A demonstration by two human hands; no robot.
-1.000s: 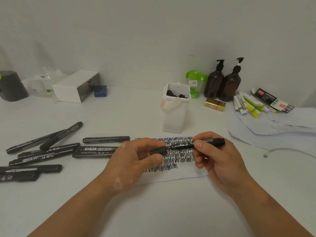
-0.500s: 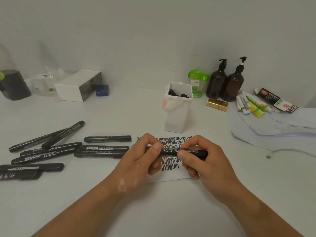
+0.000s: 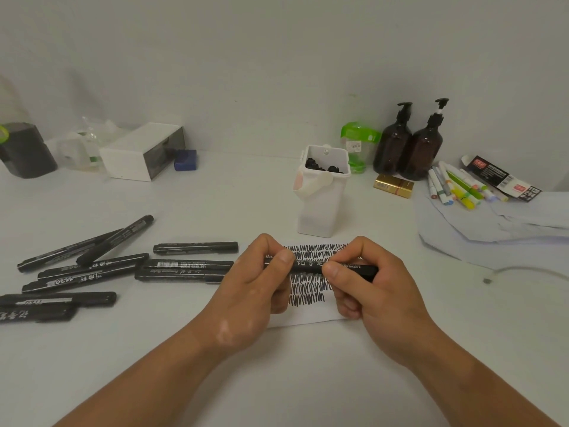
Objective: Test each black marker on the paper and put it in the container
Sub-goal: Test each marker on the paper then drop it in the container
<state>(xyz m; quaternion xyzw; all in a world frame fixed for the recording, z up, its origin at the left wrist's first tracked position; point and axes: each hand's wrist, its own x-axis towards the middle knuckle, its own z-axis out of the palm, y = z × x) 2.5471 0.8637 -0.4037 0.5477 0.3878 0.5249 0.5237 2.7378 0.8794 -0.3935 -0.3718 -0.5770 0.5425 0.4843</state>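
Light, stiff marker (image 3: 308,265), near container (image 3: 320,211), pinched endwise by left hand (image 3: 255,291) and right hand (image 3: 372,294); probably capped; best gripped mid-barrel.

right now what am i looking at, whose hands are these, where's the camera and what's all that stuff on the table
There is no machine here: a person wears a camera on the head, and the picture looks forward and down at their bare hands. The left hand and right hand both grip one black marker, held level over a paper covered in black scribbles. Behind it stands a white container with dark marker ends showing at its top. More black markers lie loose on the white table to the left. At the back right are two brown pump bottles and coloured pens.
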